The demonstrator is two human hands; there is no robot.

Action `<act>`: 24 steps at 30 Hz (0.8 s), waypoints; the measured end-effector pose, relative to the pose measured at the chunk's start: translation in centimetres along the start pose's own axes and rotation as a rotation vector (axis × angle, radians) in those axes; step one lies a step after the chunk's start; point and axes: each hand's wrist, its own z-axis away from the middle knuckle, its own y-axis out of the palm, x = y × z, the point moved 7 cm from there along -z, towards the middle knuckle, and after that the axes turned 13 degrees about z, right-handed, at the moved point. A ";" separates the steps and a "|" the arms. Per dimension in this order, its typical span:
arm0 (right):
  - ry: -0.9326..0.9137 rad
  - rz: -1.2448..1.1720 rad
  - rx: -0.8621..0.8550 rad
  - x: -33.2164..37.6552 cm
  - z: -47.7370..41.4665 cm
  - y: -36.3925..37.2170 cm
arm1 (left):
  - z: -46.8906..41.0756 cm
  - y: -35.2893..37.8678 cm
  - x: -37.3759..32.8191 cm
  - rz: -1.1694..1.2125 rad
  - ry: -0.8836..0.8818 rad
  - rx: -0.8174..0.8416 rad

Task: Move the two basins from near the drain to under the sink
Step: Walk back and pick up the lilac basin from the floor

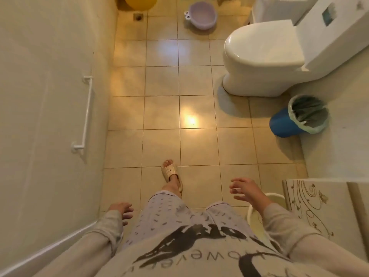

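From my head view, both my hands are empty. My left hand (121,211) hangs by my left hip with its fingers (127,210) loosely spread, holding nothing. My right hand (246,189) is out in front of my right thigh, fingers (235,186) apart and slightly curled, also holding nothing.

The purple basin (200,15) sits on the floor (161,112) at the far end of the room, straight ahead and a little to my right, well apart from both hands. It stands upright, open side up, roundish and empty as far as I can see, with a small frog-eyed tab on its left rim. Being nearly round, it has no long axis to line up with. The drain (138,17) is near it to the left, by the left wall. Beyond the drain, at the top edge, a yellow basin (139,2) shows only in part; I take it for the second one, though most of it is cut off.

The toilet (263,56) stands along the right side, between me and the purple basin, so the open floor runs up the left and middle. A blue bin (295,118) sits nearer, at the right.

Beside my right forearm is a white basin (253,212), just by a patterned cabinet (311,208) at the lower right corner; I judge that to be the sink side, but no sink shows.

My right hand is slightly nearer the purple basin, my left the yellow one. Either way I would have to walk forward first.
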 end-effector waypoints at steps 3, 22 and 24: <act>0.095 -0.020 0.001 1.6 -1.5 0.7 | 0.2 1.1 -8.4 0.027 0.089 -0.004; 0.203 -0.135 -0.068 23.1 -13.4 -3.5 | -0.1 11.9 -41.4 -0.110 0.251 0.202; 0.173 -0.105 -0.065 28.1 -15.5 -4.8 | -1.0 12.1 -43.1 -0.117 0.215 0.138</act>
